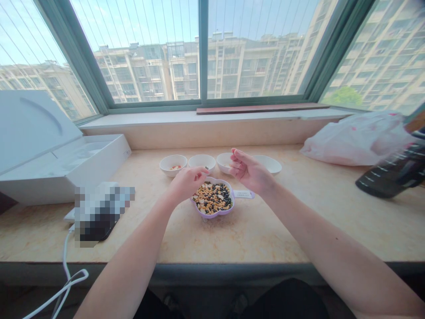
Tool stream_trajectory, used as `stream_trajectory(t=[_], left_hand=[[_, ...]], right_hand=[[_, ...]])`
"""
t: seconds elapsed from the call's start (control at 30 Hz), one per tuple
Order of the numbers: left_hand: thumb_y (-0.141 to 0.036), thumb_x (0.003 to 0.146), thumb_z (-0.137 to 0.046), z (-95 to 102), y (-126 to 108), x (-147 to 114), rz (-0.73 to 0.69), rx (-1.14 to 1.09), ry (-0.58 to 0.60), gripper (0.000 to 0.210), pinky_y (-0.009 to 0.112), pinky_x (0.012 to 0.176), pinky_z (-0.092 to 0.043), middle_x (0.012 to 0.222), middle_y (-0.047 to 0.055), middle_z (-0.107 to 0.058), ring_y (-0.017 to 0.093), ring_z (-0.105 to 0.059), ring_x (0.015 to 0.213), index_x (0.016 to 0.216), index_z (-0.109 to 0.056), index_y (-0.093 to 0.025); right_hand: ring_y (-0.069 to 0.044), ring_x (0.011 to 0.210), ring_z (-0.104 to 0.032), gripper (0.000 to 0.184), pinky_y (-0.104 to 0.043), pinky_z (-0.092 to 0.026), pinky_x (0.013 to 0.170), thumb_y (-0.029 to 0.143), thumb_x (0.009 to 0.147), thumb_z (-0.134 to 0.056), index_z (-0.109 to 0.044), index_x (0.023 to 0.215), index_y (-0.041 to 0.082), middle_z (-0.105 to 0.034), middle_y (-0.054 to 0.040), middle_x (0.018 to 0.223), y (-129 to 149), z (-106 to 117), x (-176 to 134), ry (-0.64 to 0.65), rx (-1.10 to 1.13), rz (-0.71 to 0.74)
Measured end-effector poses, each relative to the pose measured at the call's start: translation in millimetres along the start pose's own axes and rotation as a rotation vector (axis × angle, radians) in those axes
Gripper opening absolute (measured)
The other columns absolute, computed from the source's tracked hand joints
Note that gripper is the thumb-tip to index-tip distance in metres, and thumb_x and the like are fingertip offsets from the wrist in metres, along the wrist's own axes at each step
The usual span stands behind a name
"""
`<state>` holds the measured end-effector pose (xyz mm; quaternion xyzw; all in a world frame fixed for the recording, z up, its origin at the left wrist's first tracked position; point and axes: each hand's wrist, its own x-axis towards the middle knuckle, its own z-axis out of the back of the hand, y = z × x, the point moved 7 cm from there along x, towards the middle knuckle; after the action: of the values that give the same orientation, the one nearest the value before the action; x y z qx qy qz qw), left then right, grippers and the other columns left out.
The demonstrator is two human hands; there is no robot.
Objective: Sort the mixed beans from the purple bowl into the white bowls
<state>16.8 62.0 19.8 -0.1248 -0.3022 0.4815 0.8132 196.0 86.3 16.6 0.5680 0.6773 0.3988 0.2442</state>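
A purple, petal-shaped bowl [217, 213] holds a mix of yellow, black and pale beans [214, 197]. My left hand [190, 180] is over its left rim, with thumb and fingers pinched together; what they hold, if anything, is too small to name. Above the right rear of the mix, my right hand [249, 172] is raised with fingers curled and the thumb against the index finger; a tiny dark speck shows at the tips. Several white bowls stand in a row behind: the leftmost bowl [166, 166] has red and pale bits inside, and my right hand partly hides the rightmost bowl [274, 165].
At left lie an open white box [109, 155], a blurred-out item [99, 212] and a white cable [68, 266]. A plastic bag [355, 139] and a dark bottle [388, 170] are at right. Behind the beige counter [265, 239] is the window sill [149, 118].
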Motion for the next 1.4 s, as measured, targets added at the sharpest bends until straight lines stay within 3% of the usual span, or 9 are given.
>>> stream_trajectory(t=[0.23, 0.57, 0.77, 0.93, 1.13, 1.4], left_hand=[[-0.028, 0.094, -0.054, 0.2, -1, 0, -0.007, -0.014, -0.004, 0.026, 0.024, 0.061, -0.047, 0.065, 0.001, -0.067, 0.015, -0.062, 0.063, 0.104, -0.077, -0.020], [-0.026, 0.093, -0.053, -1.4, -2, 0, -0.016, -0.026, 0.005, 0.026, 0.025, 0.064, -0.049, 0.066, 0.002, -0.067, 0.017, -0.064, 0.067, 0.103, -0.077, -0.021], [-0.024, 0.093, -0.054, -2.1, -2, 0, -0.018, -0.048, 0.004, 0.025, 0.026, 0.066, -0.051, 0.070, 0.001, -0.067, 0.015, -0.063, 0.068, 0.105, -0.076, -0.021], [-0.025, 0.091, -0.058, -4.5, -3, 0, -0.037, -0.139, 0.006, 0.024, 0.025, 0.065, -0.052, 0.077, 0.002, -0.069, 0.014, -0.061, 0.069, 0.108, -0.075, -0.020], [-0.034, 0.093, -0.059, -10.1, -12, -2, -0.014, -0.419, 0.075, 0.028, 0.022, 0.062, -0.051, 0.090, 0.006, -0.074, 0.014, -0.063, 0.075, 0.109, -0.073, -0.017], [-0.037, 0.092, -0.061, -16.8, -10, -2, 0.162, -0.576, 0.108, 0.027, 0.022, 0.060, -0.051, 0.084, 0.007, -0.074, 0.014, -0.066, 0.072, 0.101, -0.073, -0.014]], right_hand=[[-0.005, 0.053, -0.040, 0.033, -0.021, -0.034, 0.048, 0.036, 0.064, -0.090, -0.071, 0.086, 0.022, -0.064, 0.0056, 0.073, 4, -3, -2, 0.027, -0.105, 0.071], [-0.012, 0.066, -0.054, 0.034, -0.028, -0.044, 0.060, 0.048, 0.067, -0.083, -0.074, 0.085, 0.020, -0.070, -0.0025, 0.081, 4, -10, -9, 0.014, -0.667, 0.224], [-0.012, 0.061, -0.052, 0.021, -0.029, -0.042, 0.061, 0.039, 0.079, -0.075, -0.078, 0.083, 0.019, -0.070, -0.0027, 0.075, 4, -24, -18, 0.043, -1.030, 0.390], [-0.013, 0.063, -0.056, 0.020, -0.029, -0.044, 0.062, 0.037, 0.082, -0.072, -0.080, 0.086, 0.018, -0.074, -0.0040, 0.079, 1, -27, -18, 0.073, -1.116, 0.406], [-0.015, 0.062, -0.058, 0.025, -0.029, -0.045, 0.060, 0.041, 0.084, -0.068, -0.081, 0.088, 0.019, -0.074, -0.0041, 0.074, -4, -27, -18, 0.123, -1.138, 0.405], [-0.013, 0.059, -0.058, 0.019, -0.026, -0.044, 0.060, 0.032, 0.087, -0.064, -0.081, 0.088, 0.022, -0.073, -0.0019, 0.071, -8, -32, -20, 0.179, -1.269, 0.467]])
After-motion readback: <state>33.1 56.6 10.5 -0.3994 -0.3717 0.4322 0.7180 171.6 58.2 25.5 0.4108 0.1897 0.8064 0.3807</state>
